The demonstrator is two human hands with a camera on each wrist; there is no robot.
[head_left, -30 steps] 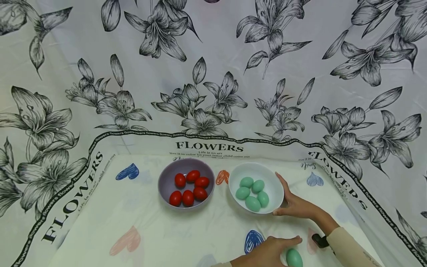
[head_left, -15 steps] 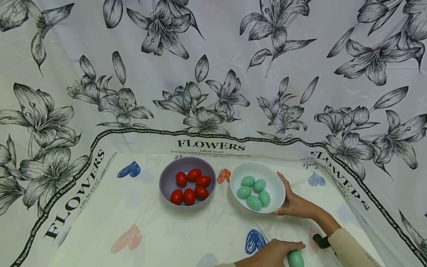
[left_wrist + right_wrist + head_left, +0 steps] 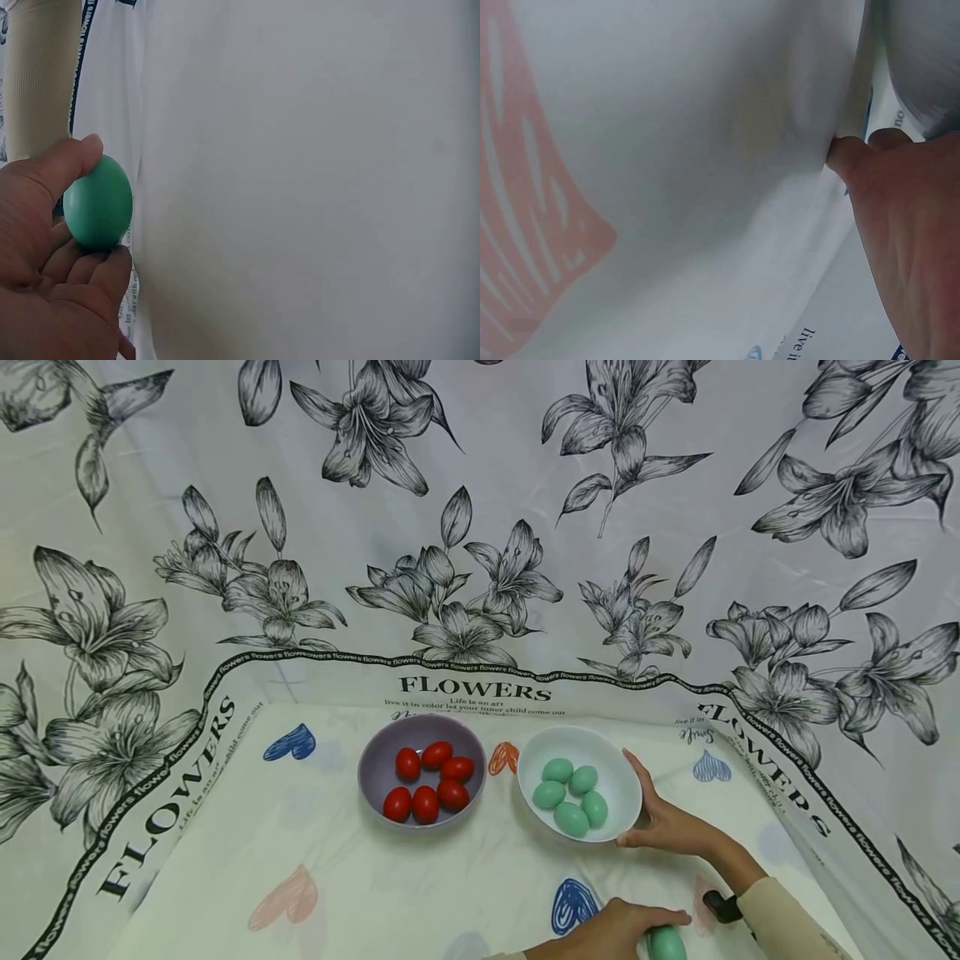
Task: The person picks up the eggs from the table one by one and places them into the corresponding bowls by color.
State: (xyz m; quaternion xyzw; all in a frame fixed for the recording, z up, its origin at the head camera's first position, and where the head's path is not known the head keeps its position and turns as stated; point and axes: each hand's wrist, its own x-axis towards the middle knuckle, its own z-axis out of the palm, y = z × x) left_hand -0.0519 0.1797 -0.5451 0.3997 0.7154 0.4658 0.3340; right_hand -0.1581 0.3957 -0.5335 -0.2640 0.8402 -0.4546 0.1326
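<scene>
In the head view, my left hand [image 3: 611, 931] is at the bottom edge, with a green egg [image 3: 666, 943] at its thumb. The left wrist view shows that egg [image 3: 99, 204] pinched between the thumb above and the fingertips below. Further back, my right hand [image 3: 671, 823] holds the right side of a white bowl [image 3: 528, 806], its thumb and a finger spread along the outside. Several green eggs [image 3: 572, 818] lie in that bowl. In the right wrist view the right hand [image 3: 911, 217] shows at the right edge; its fingertips are mostly hidden.
A purple bowl [image 3: 367, 793] with several red eggs [image 3: 425, 804] stands left of the white one. Both rest on a pale cloth [image 3: 390, 885] printed with hearts. Behind rises a flower-printed sheet [image 3: 510, 477]. A small black object [image 3: 722, 906] is at the right sleeve.
My left hand has shifted slightly right and nearer, and its thumb has come down onto the green egg. The right hand stays at the white bowl.
</scene>
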